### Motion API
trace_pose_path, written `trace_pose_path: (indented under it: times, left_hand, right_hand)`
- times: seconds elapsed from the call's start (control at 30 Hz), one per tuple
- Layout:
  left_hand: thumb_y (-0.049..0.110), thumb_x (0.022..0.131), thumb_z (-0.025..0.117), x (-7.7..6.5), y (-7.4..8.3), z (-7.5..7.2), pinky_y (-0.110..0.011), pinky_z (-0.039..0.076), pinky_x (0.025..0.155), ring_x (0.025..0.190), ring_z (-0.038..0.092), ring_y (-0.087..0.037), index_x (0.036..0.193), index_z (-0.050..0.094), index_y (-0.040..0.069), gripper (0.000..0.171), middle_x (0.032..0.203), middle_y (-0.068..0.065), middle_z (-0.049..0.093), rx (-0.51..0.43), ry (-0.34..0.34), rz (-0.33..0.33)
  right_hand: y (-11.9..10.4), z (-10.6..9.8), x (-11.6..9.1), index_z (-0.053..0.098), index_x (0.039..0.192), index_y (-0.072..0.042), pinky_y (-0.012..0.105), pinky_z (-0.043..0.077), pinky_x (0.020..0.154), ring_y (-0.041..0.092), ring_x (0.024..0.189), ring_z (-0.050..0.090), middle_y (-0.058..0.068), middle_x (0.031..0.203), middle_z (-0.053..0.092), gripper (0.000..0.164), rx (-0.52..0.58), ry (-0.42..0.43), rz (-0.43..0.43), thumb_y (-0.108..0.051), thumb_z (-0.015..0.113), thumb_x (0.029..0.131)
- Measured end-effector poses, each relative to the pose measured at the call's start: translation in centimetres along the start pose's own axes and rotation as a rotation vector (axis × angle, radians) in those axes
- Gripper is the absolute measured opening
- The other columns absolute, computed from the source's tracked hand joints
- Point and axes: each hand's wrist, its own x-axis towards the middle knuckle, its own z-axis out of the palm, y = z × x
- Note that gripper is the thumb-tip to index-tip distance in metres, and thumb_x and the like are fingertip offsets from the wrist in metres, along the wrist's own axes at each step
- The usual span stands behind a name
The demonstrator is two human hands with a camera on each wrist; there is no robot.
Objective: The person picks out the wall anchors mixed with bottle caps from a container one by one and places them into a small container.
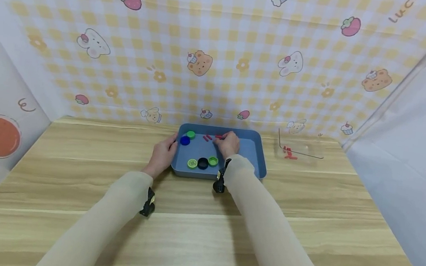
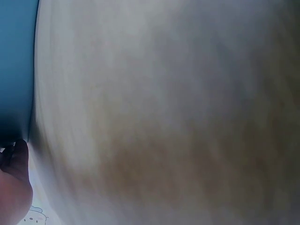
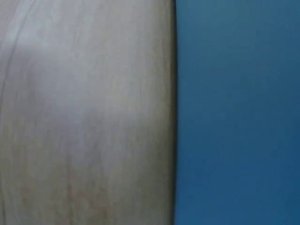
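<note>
A blue-grey tray lies at the far middle of the table. My left hand grips its left rim; the left wrist view catches only a thumb beside the blue wall. Over the tray's back part, my right hand reaches in with fingertips pinched at a short red stick. Just left of those fingers, two more red sticks lie on the tray floor. In the right wrist view only the tray's wall and wood show; the hand is out of that picture.
Inside the tray sit a green cap and a blue cap at back left, with a yellow-green, a black and another green cap along the front. To the right stands a clear box with red pieces.
</note>
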Motion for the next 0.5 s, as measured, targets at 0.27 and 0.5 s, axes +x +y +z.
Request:
trace_pose_path:
  times: [0.27, 0.5]
  left_hand:
    - [0.010, 0.100, 0.040, -0.03, 0.18, -0.03, -0.041, 0.036, 0.109, 0.134, 0.038, -0.029, 0.141, 0.038, -0.001, 0.042, 0.144, -0.017, 0.040, -0.005, -0.010, 0.003]
    - [0.011, 0.101, 0.040, -0.11, 0.14, -0.04, -0.041, 0.037, 0.109, 0.133, 0.039, -0.029, 0.141, 0.038, -0.001, 0.042, 0.144, -0.017, 0.041, 0.008, -0.007, 0.008]
  right_hand:
    - [-0.06, 0.16, 0.17, 0.060, 0.102, -0.004, 0.038, 0.050, 0.081, 0.027, 0.094, 0.057, 0.012, 0.103, 0.061, 0.031, -0.019, 0.009, 0.008, -0.026, 0.072, 0.083]
    - [-0.40, 0.14, 0.19, 0.063, 0.099, -0.005, 0.037, 0.052, 0.080, 0.026, 0.092, 0.059, 0.011, 0.099, 0.063, 0.028, -0.044, 0.008, 0.025, -0.027, 0.072, 0.083]
